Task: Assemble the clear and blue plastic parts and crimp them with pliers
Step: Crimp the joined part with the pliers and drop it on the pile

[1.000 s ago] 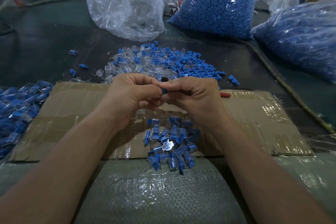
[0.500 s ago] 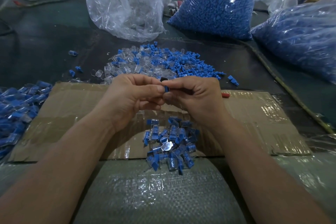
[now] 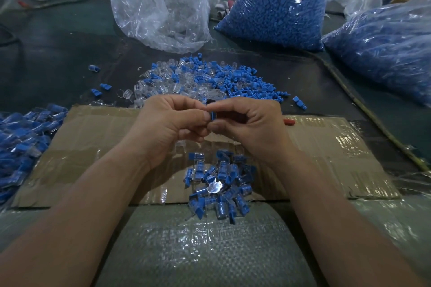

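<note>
My left hand (image 3: pixel 171 123) and my right hand (image 3: pixel 250 123) meet above the cardboard sheet (image 3: pixel 98 147), fingertips pressed together. Between them both pinch one small blue plastic part (image 3: pixel 212 116); a dark end shows at its top. Whether a clear part is on it is hidden by my fingers. Just below my hands lies a small heap of joined clear-and-blue pieces (image 3: pixel 219 184). Behind my hands spreads a loose pile of clear and blue parts (image 3: pixel 200 79). A red pliers handle tip (image 3: pixel 288 121) peeks out to the right of my right hand.
A crumpled clear bag (image 3: pixel 161 4) and two full bags of blue parts (image 3: pixel 277 2) (image 3: pixel 384 53) stand at the back. Another heap of joined pieces (image 3: pixel 21 137) lies at the left edge. A woven plastic sack (image 3: pixel 198 247) covers the near edge.
My hands have stayed together above the cardboard, with only small finger shifts on the blue part. Nothing else has moved.
</note>
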Motion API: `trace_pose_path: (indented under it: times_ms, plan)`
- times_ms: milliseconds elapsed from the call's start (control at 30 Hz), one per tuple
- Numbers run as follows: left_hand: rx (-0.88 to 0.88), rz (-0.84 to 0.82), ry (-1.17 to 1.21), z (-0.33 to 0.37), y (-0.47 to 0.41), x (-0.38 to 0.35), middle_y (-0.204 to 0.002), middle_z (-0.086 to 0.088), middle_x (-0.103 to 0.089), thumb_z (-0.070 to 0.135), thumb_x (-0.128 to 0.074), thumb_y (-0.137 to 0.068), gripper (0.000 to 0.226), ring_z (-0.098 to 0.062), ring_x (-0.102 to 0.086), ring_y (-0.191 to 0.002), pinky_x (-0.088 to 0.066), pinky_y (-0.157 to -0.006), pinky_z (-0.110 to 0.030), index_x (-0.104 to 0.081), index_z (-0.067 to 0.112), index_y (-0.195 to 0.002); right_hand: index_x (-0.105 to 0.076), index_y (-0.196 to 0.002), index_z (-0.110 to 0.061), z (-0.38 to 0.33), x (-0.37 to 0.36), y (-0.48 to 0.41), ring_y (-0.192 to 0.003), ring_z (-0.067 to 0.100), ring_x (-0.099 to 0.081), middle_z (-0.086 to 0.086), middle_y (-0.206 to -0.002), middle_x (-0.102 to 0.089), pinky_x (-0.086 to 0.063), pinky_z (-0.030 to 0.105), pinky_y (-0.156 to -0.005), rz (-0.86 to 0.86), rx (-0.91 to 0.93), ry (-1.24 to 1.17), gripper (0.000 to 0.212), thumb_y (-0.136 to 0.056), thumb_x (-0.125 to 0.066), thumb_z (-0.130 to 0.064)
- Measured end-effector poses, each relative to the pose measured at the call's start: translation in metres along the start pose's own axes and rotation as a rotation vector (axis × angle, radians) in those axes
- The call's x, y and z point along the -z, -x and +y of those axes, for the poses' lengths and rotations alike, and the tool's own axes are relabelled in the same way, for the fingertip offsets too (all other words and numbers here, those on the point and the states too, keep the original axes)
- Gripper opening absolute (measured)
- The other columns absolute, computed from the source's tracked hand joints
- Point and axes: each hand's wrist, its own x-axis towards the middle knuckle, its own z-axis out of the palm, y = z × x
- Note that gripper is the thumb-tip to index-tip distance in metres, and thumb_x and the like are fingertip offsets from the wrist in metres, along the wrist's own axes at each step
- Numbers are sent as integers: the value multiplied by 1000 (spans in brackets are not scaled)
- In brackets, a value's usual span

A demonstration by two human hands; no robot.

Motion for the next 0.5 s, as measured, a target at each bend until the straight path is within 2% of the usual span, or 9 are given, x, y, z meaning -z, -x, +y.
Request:
trace_pose_path:
  times_ms: [100,200,267,367,433,500]
  plan:
    - [-6,26,36,1,0,0,-56,-5,-65,11,-68,-54,14,-12,-61,-48,-50,-46,-18,-63,5,-66,-59,-115,-25,3,16,-3,-83,-7,-61,-19,-90,-61,-47,8,-79,49,-154,126,53,-64,-73,-33]
    - [-13,50,68,1,0,1,-56,-4,-64,10,-66,-57,14,-12,-60,-49,-49,-46,-18,-61,4,-69,-62,-117,-23,12,39,-5,-88,-11,-51,-13,-107,-62,-38,3,-76,64,-310,377,56,-65,-74,-43]
    - [-9,57,76,2,-1,1,-57,-4,-65,9,-65,-58,15,-12,-61,-50,-50,-47,-17,-61,4,-71,-58,-122,-24,16,50,-5,-101,-3,-46,-8,-123,-58,-33,13,-84,-21,-424,464,68,-61,-72,-51]
    - [-3,59,88,1,-1,2,-58,-5,-65,8,-63,-59,16,-13,-63,-52,-52,-49,-18,-59,3,-74,-47,-132,-27,16,55,-4,-122,11,-41,-5,-137,-46,-28,26,-92,-205,-549,556,100,-42,-58,-69]
    - [-2,57,99,0,-1,1,-59,-6,-64,7,-62,-60,16,-13,-63,-53,-53,-50,-20,-59,2,-74,-40,-137,-28,14,51,-6,-124,16,-36,-4,-136,-40,-30,32,-98,-334,-591,618,110,-37,-53,-72]
    - [-3,55,101,-1,-1,0,-59,-6,-64,6,-62,-60,15,-14,-62,-53,-54,-51,-20,-58,2,-75,-36,-139,-28,15,47,-8,-116,15,-35,-3,-124,-38,-31,37,-100,-393,-612,651,112,-37,-54,-72]
